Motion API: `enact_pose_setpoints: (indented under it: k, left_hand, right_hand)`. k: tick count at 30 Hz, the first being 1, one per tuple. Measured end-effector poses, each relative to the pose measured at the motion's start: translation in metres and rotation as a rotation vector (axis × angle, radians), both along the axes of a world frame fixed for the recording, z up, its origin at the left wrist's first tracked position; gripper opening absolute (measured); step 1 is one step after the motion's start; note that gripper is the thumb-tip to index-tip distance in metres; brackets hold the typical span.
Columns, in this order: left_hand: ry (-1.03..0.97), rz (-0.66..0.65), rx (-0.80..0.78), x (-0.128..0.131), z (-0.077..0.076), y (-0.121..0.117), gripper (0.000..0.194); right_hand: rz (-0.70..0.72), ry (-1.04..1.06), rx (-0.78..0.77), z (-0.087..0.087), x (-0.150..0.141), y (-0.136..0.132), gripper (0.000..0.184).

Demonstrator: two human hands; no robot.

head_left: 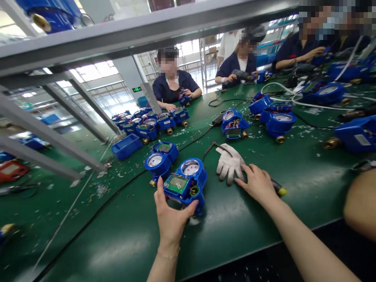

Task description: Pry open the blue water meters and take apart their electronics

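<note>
My left hand (170,211) grips the near end of a blue water meter (188,184), thumb on one side and fingers on the other. Its lid is off: a green circuit board with a display, coloured wires and a round dial show. Behind it, a second blue meter (161,156) sits on the green bench. A white work glove (229,164) lies flat to the right, palm and fingers toward me. My right hand (257,180) is at the glove's right edge, thumb and fingers apart. Whether its fingertips press the glove is hard to tell. A yellow-tipped tool (282,191) is partly hidden behind my right wrist.
More open meters (234,123) stand farther back, with a blue bin (127,146) at left. A black cable (96,213) crosses the green bench (123,243), strewn with white scraps. A grey shelf frame (123,39) hangs overhead. Co-workers (173,84) sit across the bench.
</note>
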State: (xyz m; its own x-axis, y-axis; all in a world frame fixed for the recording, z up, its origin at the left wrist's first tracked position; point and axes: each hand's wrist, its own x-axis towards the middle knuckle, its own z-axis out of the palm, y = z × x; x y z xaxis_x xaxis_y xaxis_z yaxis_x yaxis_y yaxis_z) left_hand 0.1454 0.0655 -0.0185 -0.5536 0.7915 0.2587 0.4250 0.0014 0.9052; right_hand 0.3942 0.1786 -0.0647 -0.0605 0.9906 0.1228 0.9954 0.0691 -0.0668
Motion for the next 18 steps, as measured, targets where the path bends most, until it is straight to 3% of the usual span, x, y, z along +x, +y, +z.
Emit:
enact_pose_setpoints:
  k: [3,8,11,15,18]
  left_hand:
    - [0.138,0.08,-0.063,0.006,0.008,-0.014,0.113]
    - [0.193,0.023,-0.132,-0.003,0.001,-0.025,0.114]
    - [0.099,0.015,-0.144,-0.011,-0.007,-0.026,0.117]
    - [-0.136,-0.034,-0.094,-0.022,-0.013,-0.025,0.121]
    - [-0.272,-0.047,-0.065,-0.03,-0.017,-0.025,0.122]
  right_hand:
    - [-0.006,-0.028,-0.018,-0.001,-0.004,0.001,0.044]
    - [-0.117,-0.097,-0.079,0.006,0.018,-0.028,0.059]
    - [-0.185,-0.107,-0.198,0.005,0.035,-0.051,0.045]
    - [-0.142,-0.061,-0.383,-0.003,0.045,-0.072,0.026]
    - [-0.077,0.049,-0.359,-0.005,0.046,-0.09,0.017]
